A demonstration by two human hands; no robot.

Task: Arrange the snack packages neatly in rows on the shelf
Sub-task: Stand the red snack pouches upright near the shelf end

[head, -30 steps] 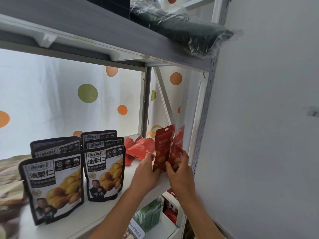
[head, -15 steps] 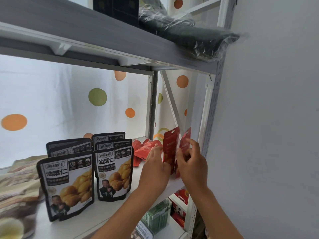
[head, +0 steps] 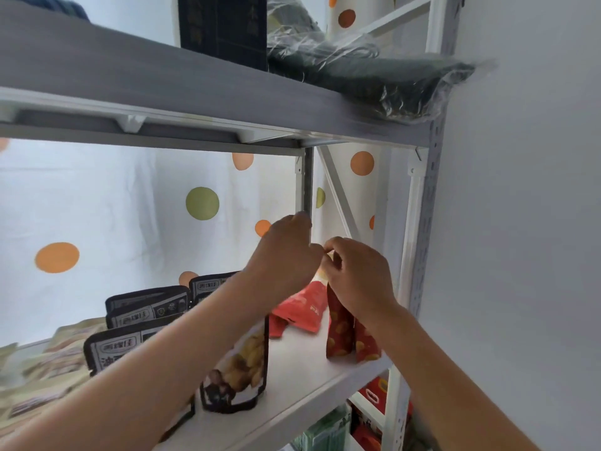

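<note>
Two red pouches (head: 349, 333) are now standing upright side by side near the right front corner of the shelf (head: 292, 382), their bases resting on the white board. One second ago both were being gripped low on their bodies; both hands are now working at the top edges instead. This is indicating, as a judgement, that the pair is seated and only being squared up before release.

The right hand (head: 359, 276) is arching over the pouch tops, its fingers (head: 336, 247) curled together in a pinch on the upper edge. The left hand (head: 286, 258) is meeting it just beside that point, fingers closed; whether it is gripping a pouch top or only touching the right hand cannot be told, since the contact is hidden.

More red pouches (head: 300, 309) are lying flat in a loose pile behind the standing pair, so that row is far from complete. The black chestnut pouches (head: 239, 369) are standing in rows to the left, partly covered by the left forearm.

Next, the flat pouches probably need lifting and standing behind the upright pair.
</note>
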